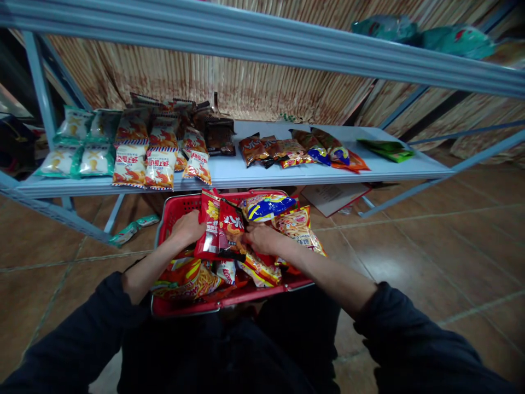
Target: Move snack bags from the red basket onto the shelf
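Observation:
Over a red shopping basket (223, 301), my left hand (188, 229) is closed on the left edge of a red snack bag (211, 221). Beside it, my right hand (262, 238) grips the right edge of a red and black snack bag (231, 225); its fingertips are partly hidden. The two bags stand upright, side by side and touching. Around them in the basket lie a blue and yellow snack bag (268, 207), a yellow and white snack bag (298, 227), a noodle-patterned snack bag (188, 280) and a red and yellow one (260, 269).
A pale blue shelf (229, 175) runs behind the basket, bearing green and white bags (96, 160), shrimp snack bags (159, 169), brown bags (252, 149) and a green packet (388, 149). An upper shelf rail (262, 41) crosses above. Small green packets (133, 230) and a cardboard box (334, 198) are below.

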`<state>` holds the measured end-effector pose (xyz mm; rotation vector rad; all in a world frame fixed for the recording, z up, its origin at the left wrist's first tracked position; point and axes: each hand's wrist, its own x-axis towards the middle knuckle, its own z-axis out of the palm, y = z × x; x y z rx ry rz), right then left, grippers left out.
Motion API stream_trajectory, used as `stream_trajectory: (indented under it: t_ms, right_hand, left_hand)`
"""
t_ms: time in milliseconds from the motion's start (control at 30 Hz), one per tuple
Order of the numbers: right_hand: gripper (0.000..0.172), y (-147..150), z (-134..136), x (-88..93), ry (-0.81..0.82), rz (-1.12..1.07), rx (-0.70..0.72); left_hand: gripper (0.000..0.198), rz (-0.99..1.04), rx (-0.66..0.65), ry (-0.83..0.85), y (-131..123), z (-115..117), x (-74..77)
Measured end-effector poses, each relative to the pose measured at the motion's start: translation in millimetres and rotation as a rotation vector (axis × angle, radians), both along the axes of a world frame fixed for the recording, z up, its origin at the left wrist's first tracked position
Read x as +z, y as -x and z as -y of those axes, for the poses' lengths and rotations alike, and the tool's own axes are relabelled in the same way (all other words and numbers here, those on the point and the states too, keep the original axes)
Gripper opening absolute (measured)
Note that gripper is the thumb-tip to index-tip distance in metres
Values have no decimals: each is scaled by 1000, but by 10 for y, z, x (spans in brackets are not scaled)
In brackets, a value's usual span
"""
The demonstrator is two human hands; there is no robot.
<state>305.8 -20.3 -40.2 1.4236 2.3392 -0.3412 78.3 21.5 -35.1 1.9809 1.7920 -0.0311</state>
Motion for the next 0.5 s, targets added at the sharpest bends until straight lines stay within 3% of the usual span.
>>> stream_trajectory:
  t_ms: [300,433,500]
  right_hand:
    - [28,-459,-11,160,-157,77,-225]
    - [30,-455,16,142,-161,73,-264]
    - [32,-388,44,128,-161,32,-214]
  left_hand:
    - [36,-84,-71,19,23,-13,87]
    - [41,-149,-102,-44,-17,16,145]
    - [44,-144,-104,-74,-51,51,184]
